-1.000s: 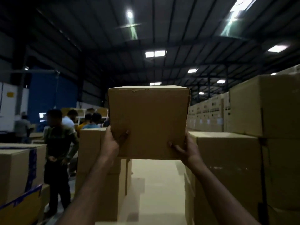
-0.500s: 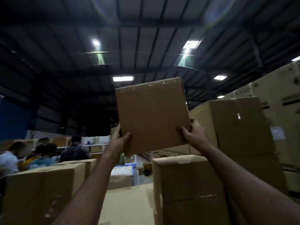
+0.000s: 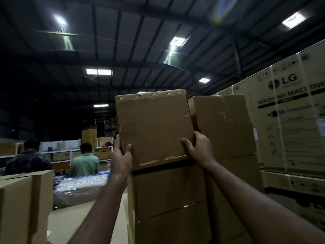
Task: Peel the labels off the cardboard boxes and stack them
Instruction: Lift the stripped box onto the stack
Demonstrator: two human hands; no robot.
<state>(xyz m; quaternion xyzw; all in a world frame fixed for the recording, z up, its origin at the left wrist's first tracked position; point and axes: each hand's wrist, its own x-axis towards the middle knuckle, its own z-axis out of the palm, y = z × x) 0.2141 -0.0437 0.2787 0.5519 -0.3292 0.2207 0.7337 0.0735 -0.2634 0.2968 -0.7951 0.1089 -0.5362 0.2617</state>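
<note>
Far left of the stack [image 3: 168, 199] there's a plain carton [image 3: 22, 205] in the corner, and past it two people with their backs turned, one in a dark shirt [image 3: 26, 162], one in a green shirt [image 3: 84, 164], with white shelving [image 3: 59, 150] behind them. Closer to the stack, a plastic-wrapped bundle [image 3: 80, 190] lies low down.

Then the hands. The left hand [image 3: 122, 155] grips the box [image 3: 154, 127] at its lower left corner, thumb on the front face, fingers wrapped round the side. The box sits up at the top of the stack, tilted a bit; can't tell if its bottom edge is fully resting yet, there's a dark gap under it. Front face is bare cardboard with clear tape and staples along the top. The right hand [image 3: 198, 148] clamps the lower right corner the same way.

Right behind that is a second stack [image 3: 226, 129], touching or nearly so. Further right of the stack are big LG cartons [image 3: 288, 124], strapped, printed "washing machine".
</note>
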